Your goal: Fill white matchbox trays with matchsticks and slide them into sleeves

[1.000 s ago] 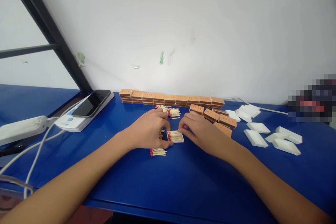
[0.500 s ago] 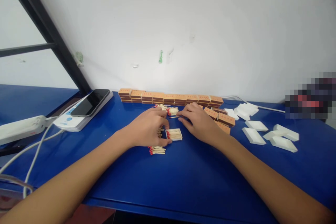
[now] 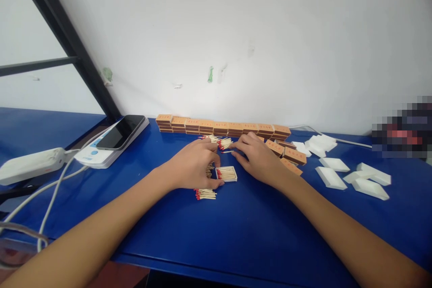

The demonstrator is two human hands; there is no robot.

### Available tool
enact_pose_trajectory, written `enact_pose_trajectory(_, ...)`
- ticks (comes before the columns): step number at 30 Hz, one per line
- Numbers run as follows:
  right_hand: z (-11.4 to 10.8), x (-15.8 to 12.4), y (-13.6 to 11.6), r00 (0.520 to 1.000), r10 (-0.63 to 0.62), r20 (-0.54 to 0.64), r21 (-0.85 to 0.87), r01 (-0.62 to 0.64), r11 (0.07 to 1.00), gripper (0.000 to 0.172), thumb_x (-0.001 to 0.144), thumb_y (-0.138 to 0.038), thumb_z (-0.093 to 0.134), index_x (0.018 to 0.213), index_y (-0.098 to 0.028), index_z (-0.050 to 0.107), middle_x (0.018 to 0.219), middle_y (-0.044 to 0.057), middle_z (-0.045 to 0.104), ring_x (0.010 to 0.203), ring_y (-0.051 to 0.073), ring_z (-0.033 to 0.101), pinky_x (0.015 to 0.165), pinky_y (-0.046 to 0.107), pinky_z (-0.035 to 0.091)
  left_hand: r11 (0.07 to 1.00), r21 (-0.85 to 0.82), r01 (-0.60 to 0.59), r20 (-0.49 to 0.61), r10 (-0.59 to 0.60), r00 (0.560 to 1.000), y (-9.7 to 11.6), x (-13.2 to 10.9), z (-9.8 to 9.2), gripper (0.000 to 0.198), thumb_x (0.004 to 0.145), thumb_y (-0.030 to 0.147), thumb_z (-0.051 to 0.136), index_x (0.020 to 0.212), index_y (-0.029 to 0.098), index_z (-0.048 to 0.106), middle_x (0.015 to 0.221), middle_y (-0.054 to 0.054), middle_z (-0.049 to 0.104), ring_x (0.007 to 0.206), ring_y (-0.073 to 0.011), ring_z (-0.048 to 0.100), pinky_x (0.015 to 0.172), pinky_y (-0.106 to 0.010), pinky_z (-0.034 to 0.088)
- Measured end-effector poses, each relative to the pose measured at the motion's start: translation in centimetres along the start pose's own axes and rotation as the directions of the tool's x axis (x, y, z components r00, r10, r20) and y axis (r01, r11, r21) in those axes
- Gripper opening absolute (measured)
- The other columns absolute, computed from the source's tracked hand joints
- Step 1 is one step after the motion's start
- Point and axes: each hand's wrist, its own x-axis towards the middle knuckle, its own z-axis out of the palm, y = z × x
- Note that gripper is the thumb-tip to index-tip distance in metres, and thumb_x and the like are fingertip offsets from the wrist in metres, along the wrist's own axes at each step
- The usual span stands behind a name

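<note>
My left hand curls round the left end of a small white matchbox tray, thumb at its near corner and index finger at its far corner. Red-headed matches lie side by side in the tray. Beyond it, my right hand has thumb and index fingertips close together at a single match, beside a loose match pile. Another heap of matches shows below my left hand, and some matches are partly hidden under its palm.
Stacked orange matchboxes line the wall. More matchboxes lie right of my right hand, with several white trays farther right. A phone rests on a white box at left, near a power strip and cables.
The whole view has shifted slightly, so everything sits a little farther right. Both hands keep nearly the same pose beside the tray and matches.
</note>
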Motion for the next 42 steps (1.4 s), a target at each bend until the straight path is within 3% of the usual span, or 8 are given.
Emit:
enact_pose_trajectory(12,0.13,0.01,0.0,1.0,-0.004,0.006,-0.007,0.004,1.0,0.02,0.103,-0.023,0.052,0.114,-0.02,0.069,0.101,0.012,0.063,0.101,0.03,0.052,0.089,0.045,0.047,1.0,0.003,-0.001,0.005,0.001,1.0,0.1,-0.02,-0.07,0.031,0.077,0.043,0.084,0.092,0.017,0.077,0.093,-0.006,0.066,0.09,-0.0225,0.061,0.1,-0.044,0.047)
enact_pose_trajectory(16,0.2,0.08,-0.09,1.0,-0.005,0.008,0.0,0.005,1.0,0.018,0.104,-0.023,0.051,0.105,-0.02,0.069,0.099,0.012,0.062,0.097,0.029,0.051,0.086,0.044,0.046,1.0,0.005,0.002,0.009,-0.002,1.0,0.03,-0.11,-0.06,0.031,0.076,0.044,0.084,0.092,0.017,0.077,0.091,-0.005,0.065,0.089,-0.0226,0.06,0.092,-0.042,0.049)
enact_pose_trajectory(32,0.22,0.11,-0.43,1.0,0.029,0.011,0.187,-0.031,0.982,0.009,0.101,-0.021,0.059,0.097,-0.021,0.067,0.098,0.009,0.064,0.098,0.027,0.053,0.089,0.042,0.047,0.999,0.031,-0.011,0.008,0.011,1.0,0.16,0.0,-0.17,0.033,0.078,0.045,0.084,0.092,0.016,0.078,0.091,-0.006,0.065,0.088,-0.0223,0.061,0.095,-0.042,0.047)
enact_pose_trajectory(36,0.34,0.17,-0.32,0.999,0.039,0.024,0.144,-0.042,0.989,0.009,0.101,-0.024,0.06,0.094,-0.021,0.065,0.096,0.008,0.063,0.096,0.027,0.053,0.086,0.041,0.046,0.998,0.052,-0.019,-0.001,0.019,1.0,0.21,0.0,-0.18,0.045,0.073,0.055,0.086,0.094,0.015,0.078,0.089,-0.006,0.065,0.088,-0.0239,0.061,0.098,-0.045,0.046)
enact_pose_trajectory(42,-0.16,0.07,-0.48,0.998,0.022,0.055,0.058,-0.025,0.998,0.014,0.101,-0.023,0.06,0.087,-0.02,0.062,0.092,0.009,0.063,0.092,0.027,0.052,0.079,0.04,0.043,0.998,0.058,-0.023,-0.005,0.023,1.0,-0.01,-0.02,-0.01,0.033,0.075,0.045,0.084,0.09,0.017,0.079,0.086,-0.004,0.063,0.087,-0.0224,0.059,0.091,-0.041,0.046)
